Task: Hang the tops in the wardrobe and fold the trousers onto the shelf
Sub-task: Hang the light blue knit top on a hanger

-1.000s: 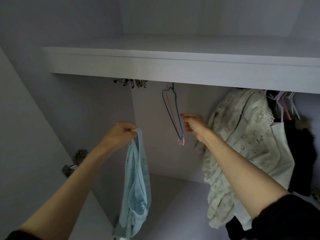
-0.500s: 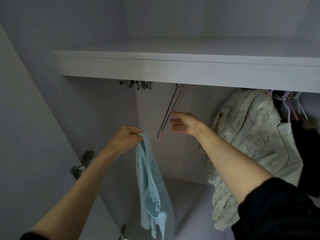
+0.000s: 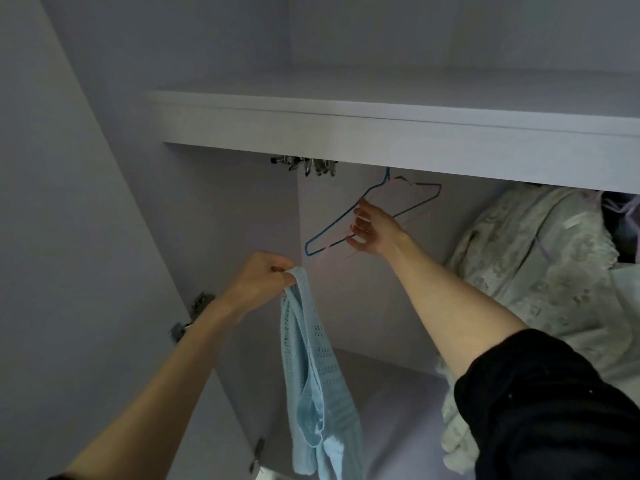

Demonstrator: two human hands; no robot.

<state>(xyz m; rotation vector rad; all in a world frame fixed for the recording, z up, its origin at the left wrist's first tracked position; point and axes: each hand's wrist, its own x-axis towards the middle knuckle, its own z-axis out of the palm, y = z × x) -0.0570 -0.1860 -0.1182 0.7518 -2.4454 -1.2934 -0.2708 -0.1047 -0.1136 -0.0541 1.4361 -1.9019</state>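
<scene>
A light blue knitted top [image 3: 317, 375] dangles from my left hand [image 3: 258, 282], which grips it by its upper edge in front of the wardrobe's left side. Higher and to the right, my right hand [image 3: 372, 230] holds a blue wire hanger [image 3: 332, 226] by its lower bar, tilted up to the right, with a pink hanger [image 3: 412, 184] right behind it. The hanger hooks go up behind the front edge of the white shelf [image 3: 398, 140], and the rail there is hidden.
A cream lace garment [image 3: 540, 271] hangs at the right, with dark clothes and pale hangers [image 3: 620, 216] behind it. Metal clips [image 3: 306, 165] hang under the shelf at the left. The wardrobe door [image 3: 69, 271] stands open at the left, its hinges [image 3: 194, 315] showing.
My right hand has swung the blue and pink hangers from edge-on to broadside and lifted them, tilted. My left hand with the blue top has stayed at about the same height.
</scene>
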